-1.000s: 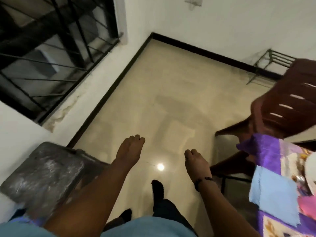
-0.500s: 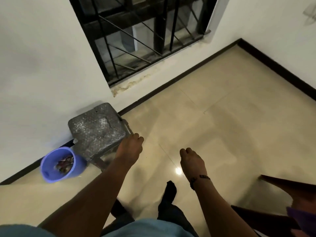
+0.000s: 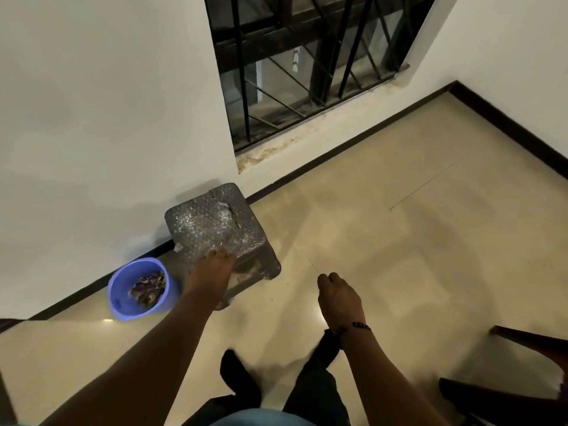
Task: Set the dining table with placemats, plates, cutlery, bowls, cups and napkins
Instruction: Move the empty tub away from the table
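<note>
Head view: the person is facing a wall corner, not the dining surface. No placemat, plate, cutlery, bowl, cup or napkin is showing here, so the step in hand is judged to be walking to fetch more items; the next move calls for locating them.

The left hand is reaching in front of the wrapped stool, fingers loosely extended, holding nothing; contact cannot be confirmed. The right hand is hanging loosely curled over the floor, empty. A blue bucket is standing just beside the stool.

Dark beaded bracelet, blue shirt
</note>
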The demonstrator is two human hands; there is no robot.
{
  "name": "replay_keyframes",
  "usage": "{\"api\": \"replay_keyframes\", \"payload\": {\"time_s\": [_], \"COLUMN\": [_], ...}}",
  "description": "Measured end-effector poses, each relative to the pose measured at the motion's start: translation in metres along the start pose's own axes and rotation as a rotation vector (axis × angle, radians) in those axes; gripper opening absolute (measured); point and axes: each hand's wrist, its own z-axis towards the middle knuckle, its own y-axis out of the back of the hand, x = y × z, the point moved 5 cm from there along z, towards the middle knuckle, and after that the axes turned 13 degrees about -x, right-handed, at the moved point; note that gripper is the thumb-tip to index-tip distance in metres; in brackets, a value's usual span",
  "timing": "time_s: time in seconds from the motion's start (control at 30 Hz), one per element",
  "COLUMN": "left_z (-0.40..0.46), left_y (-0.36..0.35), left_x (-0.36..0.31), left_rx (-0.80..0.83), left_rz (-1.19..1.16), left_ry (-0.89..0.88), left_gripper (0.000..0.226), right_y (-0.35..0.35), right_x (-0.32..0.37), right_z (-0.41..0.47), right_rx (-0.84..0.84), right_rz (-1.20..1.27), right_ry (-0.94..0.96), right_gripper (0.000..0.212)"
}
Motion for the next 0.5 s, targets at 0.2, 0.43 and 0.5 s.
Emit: {"api": "replay_keyframes", "payload": {"time_s": [0.2, 0.43, 0.5], "left_z": [-0.046, -0.047, -0.029], "left_y": [-0.051, -0.192, -0.248], "left_x": [0.017, 0.001, 0.000], "left_rx": [0.013, 0.039, 0.026], "left_rz": [-0.179, -0.411, -0.460], "left_ry": [0.150, 0.493, 0.531], "left_gripper": [0.038, 0.029, 0.029], "right_y": [-0.040, -0.184, -0.244], "right_x": [0.029, 0.035, 0.041], "right_z": [-0.021, -0.030, -0.021], "right_rx": [0.151, 0.337, 0.340], "right_rz": [0.000, 0.135, 0.178], "right_ry": [0.080, 0.262, 0.259], "right_gripper": [0.039, 0.046, 0.042]}}
